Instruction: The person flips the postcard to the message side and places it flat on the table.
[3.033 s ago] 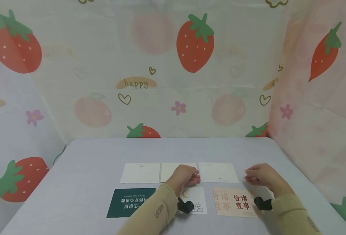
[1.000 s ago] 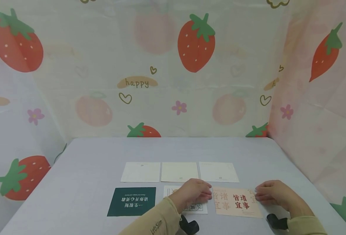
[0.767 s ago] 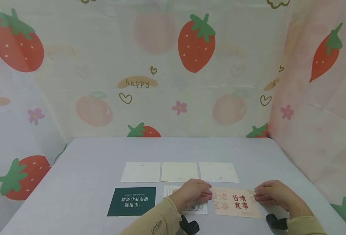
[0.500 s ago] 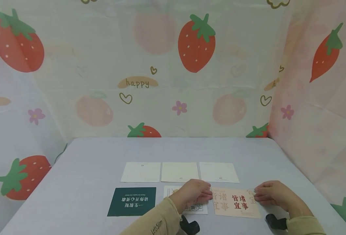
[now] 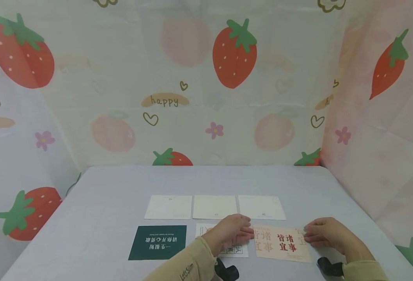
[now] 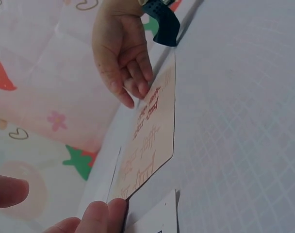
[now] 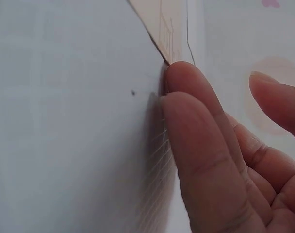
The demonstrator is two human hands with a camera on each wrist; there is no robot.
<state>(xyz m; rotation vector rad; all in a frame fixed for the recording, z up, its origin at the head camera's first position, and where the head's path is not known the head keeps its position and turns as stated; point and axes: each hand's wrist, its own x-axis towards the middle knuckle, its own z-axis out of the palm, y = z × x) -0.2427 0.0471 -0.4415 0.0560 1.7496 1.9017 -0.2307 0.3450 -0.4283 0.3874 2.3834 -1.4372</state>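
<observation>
Toward four o'clock on the pale table (image 5: 97, 210), we saw the left hand (image 5: 229, 233) at nine o'clock and right hand (image 5: 330, 235) at three o'clock of the peach card (image 5: 282, 242), probably to square it; fingers (image 7: 203, 150) lay together, thumbs apart, pinching nothing.

Head view forward, wrist views close, sharing peach card (image 5: 282, 244)

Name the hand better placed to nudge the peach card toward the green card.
Probably the right hand: it sits at the right edge of the peach card, the side to push from. The left hand is at the opposite edge, in the card's path.
</observation>
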